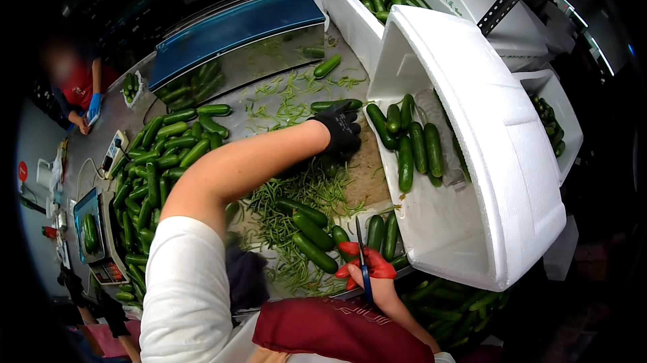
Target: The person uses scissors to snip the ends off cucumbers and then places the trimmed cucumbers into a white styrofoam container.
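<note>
My left hand [340,129], in a black glove, reaches across the steel table beside a cucumber [323,106]. Its fingers point down and I cannot tell whether anything is in them. In my right hand [371,264], which wears a red glove, are scissors [366,282] with blue handles, the blades pointing away from me. Several cucumbers [313,253] lie just left of the scissors, on and beside a heap of cut green stems [283,216]. Tipped on its side at the right, a white foam box [450,231] has a group of cucumbers [418,146] at its opening.
A large cucumber pile [151,176] covers the left side, next to a scale [108,271] and a power strip [115,153]. A blue-topped metal housing [237,29] stands at the back. More foam boxes [349,19] rise behind. Other people [81,85] work around the table.
</note>
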The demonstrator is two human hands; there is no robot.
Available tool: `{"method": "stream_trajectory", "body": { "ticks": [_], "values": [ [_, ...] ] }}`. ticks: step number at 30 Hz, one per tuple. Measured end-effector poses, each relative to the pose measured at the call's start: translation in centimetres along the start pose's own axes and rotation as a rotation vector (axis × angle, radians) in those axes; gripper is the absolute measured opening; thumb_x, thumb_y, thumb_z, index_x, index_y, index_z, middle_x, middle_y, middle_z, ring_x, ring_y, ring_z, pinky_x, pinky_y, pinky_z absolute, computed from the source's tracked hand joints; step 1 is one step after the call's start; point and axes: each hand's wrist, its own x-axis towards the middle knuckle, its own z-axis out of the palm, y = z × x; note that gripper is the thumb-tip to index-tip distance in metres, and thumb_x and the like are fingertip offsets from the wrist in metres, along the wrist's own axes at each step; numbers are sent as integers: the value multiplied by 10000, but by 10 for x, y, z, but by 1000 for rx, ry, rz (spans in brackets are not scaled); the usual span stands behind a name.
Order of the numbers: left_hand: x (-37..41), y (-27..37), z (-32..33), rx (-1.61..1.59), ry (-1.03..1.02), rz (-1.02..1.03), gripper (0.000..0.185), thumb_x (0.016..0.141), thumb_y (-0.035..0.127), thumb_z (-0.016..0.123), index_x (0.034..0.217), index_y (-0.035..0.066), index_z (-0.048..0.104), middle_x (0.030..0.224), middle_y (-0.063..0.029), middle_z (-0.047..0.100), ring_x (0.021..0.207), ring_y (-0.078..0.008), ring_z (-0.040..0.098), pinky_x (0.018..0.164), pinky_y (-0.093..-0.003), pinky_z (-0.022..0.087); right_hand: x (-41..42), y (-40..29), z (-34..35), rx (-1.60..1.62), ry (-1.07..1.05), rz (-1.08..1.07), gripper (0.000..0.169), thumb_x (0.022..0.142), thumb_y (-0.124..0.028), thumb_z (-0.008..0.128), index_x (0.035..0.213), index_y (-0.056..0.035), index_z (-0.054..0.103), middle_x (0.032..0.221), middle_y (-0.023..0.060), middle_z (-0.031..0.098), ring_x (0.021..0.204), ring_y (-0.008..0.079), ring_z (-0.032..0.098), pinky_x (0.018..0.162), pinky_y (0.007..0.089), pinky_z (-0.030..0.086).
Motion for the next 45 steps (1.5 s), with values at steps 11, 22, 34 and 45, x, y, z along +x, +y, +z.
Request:
{"method": "stream_trajectory", "body": {
  "ticks": [11,22,34,45],
  "values": [
    [-7,-29,-3,-161,-80,-116,267,765,373,632,953,192,687,1084,-85,631,1113,-285,558,1085,-579,247,10,4,-4,51,0,-12,444,918,-11,560,1344,26,438,1026,111,665,840,130,667,595,214,520],
    [8,-62,32,-394,174,-448,917,681,400,703,1460,155,286,1373,-140,464,1273,-312,445,1078,-536,266,12,2,-2,50,-30,16,447,922,-26,554,1353,7,442,1108,110,637,860,123,652,616,221,520],
    [-27,-54,21,-322,277,-503,899,709,529,670,1419,76,356,1184,-193,581,1153,-350,531,1044,-529,292,12,-5,4,-8,-47,31,448,939,-97,572,1343,38,434,918,134,697,692,111,611,649,249,505],
    [-127,54,8,-3046,835,506,655,822,341,618,1365,32,423,1322,-211,518,1254,-357,475,1143,-499,253,7,-13,14,-49,-31,-117,420,922,-19,553,1320,51,442,947,137,685,710,115,636,590,228,517]
  ]
}}
